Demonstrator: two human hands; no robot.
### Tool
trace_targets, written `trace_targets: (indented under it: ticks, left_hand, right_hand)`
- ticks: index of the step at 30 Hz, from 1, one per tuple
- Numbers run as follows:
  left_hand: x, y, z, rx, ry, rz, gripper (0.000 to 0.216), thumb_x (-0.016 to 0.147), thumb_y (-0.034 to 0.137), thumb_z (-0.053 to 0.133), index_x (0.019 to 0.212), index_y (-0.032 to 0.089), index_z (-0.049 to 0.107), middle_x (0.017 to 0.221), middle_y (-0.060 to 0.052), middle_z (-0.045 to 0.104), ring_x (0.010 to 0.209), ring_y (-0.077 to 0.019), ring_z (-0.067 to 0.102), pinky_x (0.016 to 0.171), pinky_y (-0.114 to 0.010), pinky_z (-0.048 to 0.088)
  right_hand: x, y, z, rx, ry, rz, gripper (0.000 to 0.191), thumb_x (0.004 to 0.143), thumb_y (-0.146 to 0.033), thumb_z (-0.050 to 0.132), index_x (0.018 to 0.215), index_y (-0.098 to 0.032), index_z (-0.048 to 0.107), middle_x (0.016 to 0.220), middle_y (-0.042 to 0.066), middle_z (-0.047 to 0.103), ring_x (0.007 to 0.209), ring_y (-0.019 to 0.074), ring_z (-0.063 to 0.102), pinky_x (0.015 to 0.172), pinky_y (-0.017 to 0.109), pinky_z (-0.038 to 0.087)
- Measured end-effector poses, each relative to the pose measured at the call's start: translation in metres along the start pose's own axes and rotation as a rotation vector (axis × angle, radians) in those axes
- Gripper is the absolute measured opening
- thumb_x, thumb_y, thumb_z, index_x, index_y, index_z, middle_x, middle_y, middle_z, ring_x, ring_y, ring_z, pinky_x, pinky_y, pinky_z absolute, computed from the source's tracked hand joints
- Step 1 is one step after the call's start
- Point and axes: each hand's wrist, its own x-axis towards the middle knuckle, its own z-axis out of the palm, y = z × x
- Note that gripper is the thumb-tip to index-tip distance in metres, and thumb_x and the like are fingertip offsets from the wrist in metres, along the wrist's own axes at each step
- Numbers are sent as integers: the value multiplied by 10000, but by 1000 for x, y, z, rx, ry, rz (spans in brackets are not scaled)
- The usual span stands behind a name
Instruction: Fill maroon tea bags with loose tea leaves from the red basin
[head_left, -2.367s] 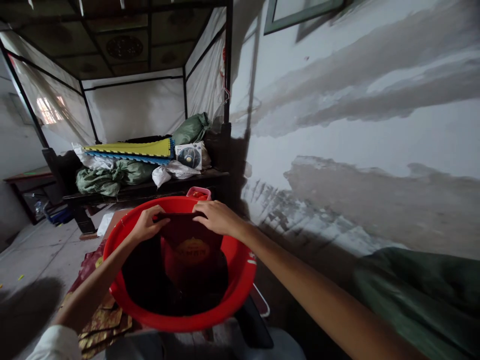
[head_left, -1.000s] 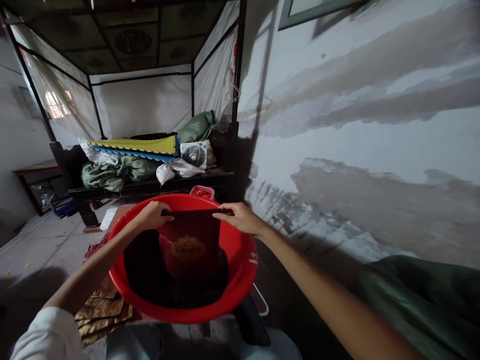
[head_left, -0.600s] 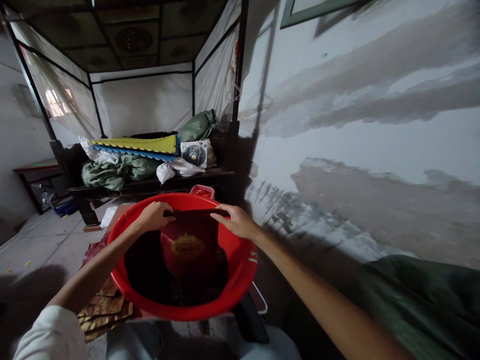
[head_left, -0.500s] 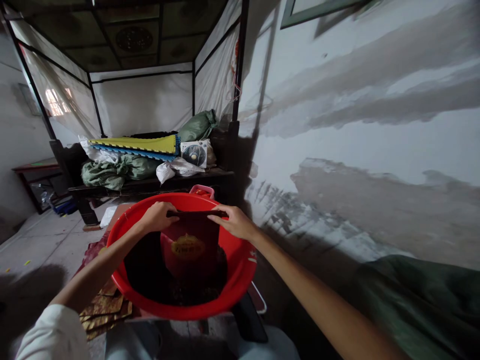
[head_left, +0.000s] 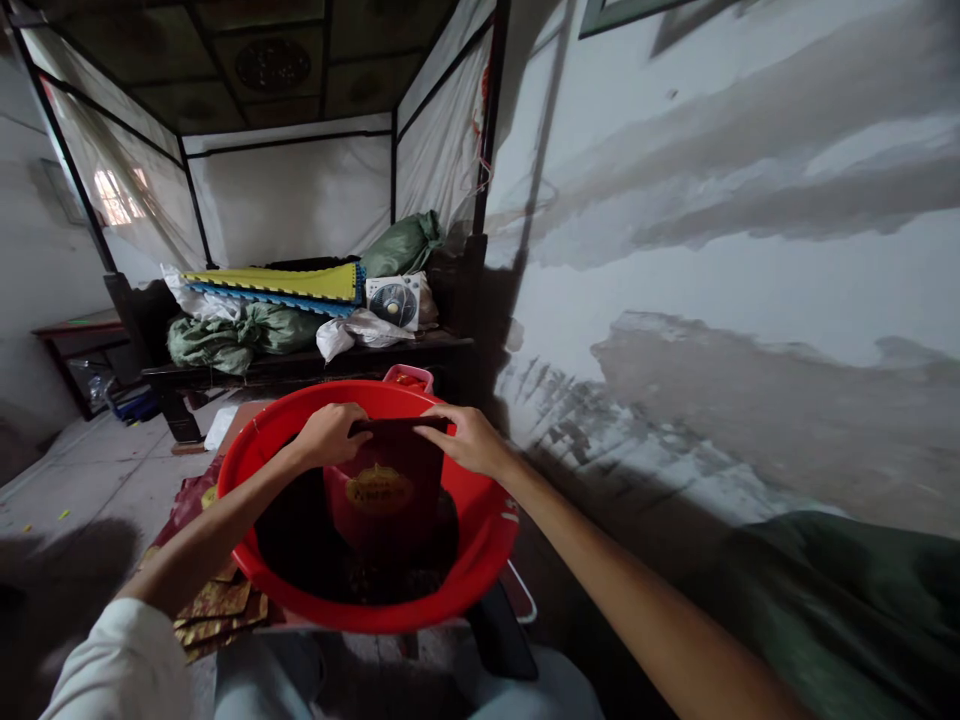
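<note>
A dark red bag (head_left: 382, 515) with a gold printed label stands upright inside a wide red plastic basin (head_left: 491, 555). My left hand (head_left: 334, 435) is closed on the left end of the bag's top edge. At the right end of that edge, my right hand (head_left: 469, 440) pinches it between thumb and fingers. The top edge looks flat and drawn together between both hands. Dark loose contents (head_left: 367, 585) lie in the bottom of the basin around the bag; their kind is too dim to make out.
Gold-and-red flat packets (head_left: 217, 610) lie left of the basin, beside a dark red bag (head_left: 191, 500). A black handle-like piece (head_left: 499, 635) juts out at the basin's lower right. Behind stands a canopy bed (head_left: 450, 350) with sacks, foam mats (head_left: 277, 282) and a fan box (head_left: 393, 303).
My left hand has shifted slightly right along the bag's top edge, closer to my right hand. Both hands keep their hold, and the camera view has moved a little.
</note>
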Motion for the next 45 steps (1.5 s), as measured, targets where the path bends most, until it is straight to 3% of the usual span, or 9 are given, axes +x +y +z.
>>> trace_targets:
  ticks: [8, 15, 20, 29, 35, 42, 45]
  left_hand:
    - [-5, 8, 1, 45, -22, 63, 155, 933, 233, 673, 1052, 173, 753, 1128, -91, 770, 1041, -258, 703, 954, -358, 528]
    - [-5, 14, 3, 75, -11, 103, 186, 992, 291, 640, 1085, 161, 735, 1186, -107, 759, 1097, -264, 697, 982, -376, 515]
    - [-9, 17, 8, 68, 5, 103, 180, 985, 241, 638, 1117, 164, 733, 1227, -97, 756, 1156, -260, 686, 1012, -387, 500]
    - [-17, 20, 11, 47, 54, 130, 204, 1002, 269, 632, 1149, 186, 745, 1217, -86, 758, 1177, -259, 683, 1006, -385, 487]
    - [-20, 23, 18, -6, 81, 142, 224, 1008, 278, 635, 1178, 188, 749, 1242, -87, 760, 1195, -263, 680, 1005, -388, 494]
    - [-22, 16, 15, -35, 112, 147, 198, 1020, 283, 618, 1107, 167, 753, 1186, -107, 762, 1123, -250, 700, 967, -355, 520]
    - [-26, 13, 16, -67, 134, 163, 184, 1018, 281, 621, 1101, 175, 746, 1157, -93, 763, 1085, -244, 708, 943, -350, 529]
  right_hand:
    - [1, -17, -5, -153, -156, -42, 139, 918, -315, 649, 906, -235, 762, 956, 50, 799, 883, 223, 732, 842, 349, 533]
    - [-1, -30, 4, -315, -108, -109, 151, 977, -263, 588, 940, -229, 730, 992, 59, 784, 958, 241, 726, 893, 370, 511]
    - [-4, -33, 12, -376, -108, -142, 173, 980, -249, 577, 967, -242, 749, 1017, 54, 782, 988, 241, 716, 900, 372, 503]
    - [-6, -38, 21, -363, -78, -184, 240, 976, -227, 542, 1040, -244, 773, 1068, 76, 778, 983, 244, 714, 897, 373, 515]
    - [-11, -47, 27, -619, -81, -221, 280, 932, -134, 527, 1059, -222, 761, 1063, 96, 783, 1047, 306, 712, 923, 447, 482]
    - [-15, -41, 23, -484, -46, -247, 178, 998, -247, 526, 987, -214, 701, 1033, 80, 757, 957, 248, 708, 853, 370, 493]
    - [-19, -43, 22, -566, 4, -317, 202, 1029, -279, 512, 969, -210, 693, 994, 79, 748, 866, 237, 688, 808, 362, 461]
